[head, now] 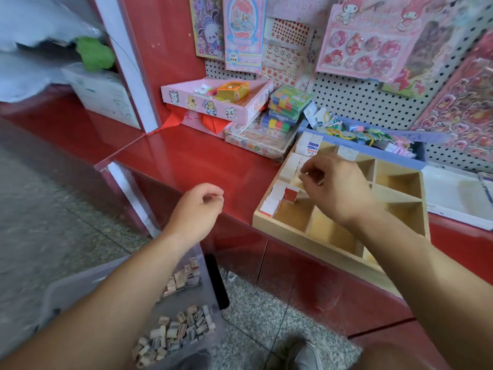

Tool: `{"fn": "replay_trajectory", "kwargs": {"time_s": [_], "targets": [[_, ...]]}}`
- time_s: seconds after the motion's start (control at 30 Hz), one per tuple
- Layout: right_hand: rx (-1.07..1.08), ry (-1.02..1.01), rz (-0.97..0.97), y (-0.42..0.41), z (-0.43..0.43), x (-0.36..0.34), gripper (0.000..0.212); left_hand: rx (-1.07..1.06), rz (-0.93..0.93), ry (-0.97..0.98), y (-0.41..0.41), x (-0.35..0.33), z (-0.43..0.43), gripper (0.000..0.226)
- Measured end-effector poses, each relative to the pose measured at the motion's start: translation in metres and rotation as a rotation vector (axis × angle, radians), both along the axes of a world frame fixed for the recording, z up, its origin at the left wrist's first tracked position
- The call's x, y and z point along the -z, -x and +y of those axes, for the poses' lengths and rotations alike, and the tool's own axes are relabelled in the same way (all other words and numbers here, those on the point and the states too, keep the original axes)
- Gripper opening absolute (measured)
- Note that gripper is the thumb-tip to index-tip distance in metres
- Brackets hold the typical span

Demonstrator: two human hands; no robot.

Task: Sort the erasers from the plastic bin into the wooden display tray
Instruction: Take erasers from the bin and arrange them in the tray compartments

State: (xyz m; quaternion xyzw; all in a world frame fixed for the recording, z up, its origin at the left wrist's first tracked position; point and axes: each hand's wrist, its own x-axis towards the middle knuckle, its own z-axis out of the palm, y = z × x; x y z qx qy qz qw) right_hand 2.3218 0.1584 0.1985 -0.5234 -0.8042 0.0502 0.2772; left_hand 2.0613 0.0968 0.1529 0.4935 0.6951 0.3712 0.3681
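Down at the lower left, the clear plastic bin sits on the speckled floor beside you, with a heap of small tan and white erasers lying loose in its bottom. Your left forearm passes over it. Your left hand hangs in the air in front of the glossy red counter, its fingers curled in and the thumb tip meeting the forefinger; nothing shows between them.

Further back on the counter, a pink cardboard box with cartoon stickers rests tilted against a stack of clear cases of coloured blocks.

To the right of those, the pale wooden display tray with square compartments lies on the counter's front edge. White boxed erasers stand packed in its left-hand column, and one red-faced eraser stands at the end of a row there.

Your right hand hovers just above that red one, knuckles up, fingers bent down toward the left column. Blur hides whether the fingertips pinch an eraser, so that cannot be told.

At the far right, a shallow white plastic tray lies beside the wooden one.
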Motion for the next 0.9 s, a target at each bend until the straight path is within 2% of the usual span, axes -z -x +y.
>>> {"fn": "replay_trajectory", "kwargs": {"time_s": [0.13, 0.23, 0.33, 0.47, 0.57, 0.67, 0.8, 0.9], "targets": [[-0.158, 0.014, -0.008, 0.043, -0.037, -0.003, 0.006, -0.131, 0.031, 0.075, 0.042, 0.014, -0.047, 0.02], [-0.327, 0.123, -0.083, 0.083, -0.069, 0.015, 0.011, -0.225, -0.041, 0.146, 0.067, 0.028, -0.078, 0.023], [-0.462, 0.25, -0.202, 0.122, -0.092, 0.041, 0.025, -0.311, -0.143, 0.237, 0.093, 0.053, -0.107, 0.017], [-0.543, 0.407, -0.293, 0.168, -0.104, 0.088, 0.015, -0.448, -0.397, 0.337, 0.128, 0.099, -0.138, 0.02], [-0.565, 0.461, -0.373, 0.201, -0.097, 0.125, 0.021, -0.589, -0.563, 0.42, 0.153, 0.149, -0.154, 0.015], [-0.615, 0.451, -0.444, 0.228, -0.081, 0.164, 0.032, -0.664, -0.591, 0.487, 0.165, 0.2, -0.164, 0.019], [-0.689, 0.338, -0.506, 0.26, -0.05, 0.219, 0.05, -0.742, -0.656, 0.583, 0.172, 0.262, -0.159, 0.029], [-0.767, 0.232, -0.564, 0.281, -0.027, 0.252, 0.072, -0.867, -0.729, 0.576, 0.184, 0.312, -0.154, 0.057]]}}
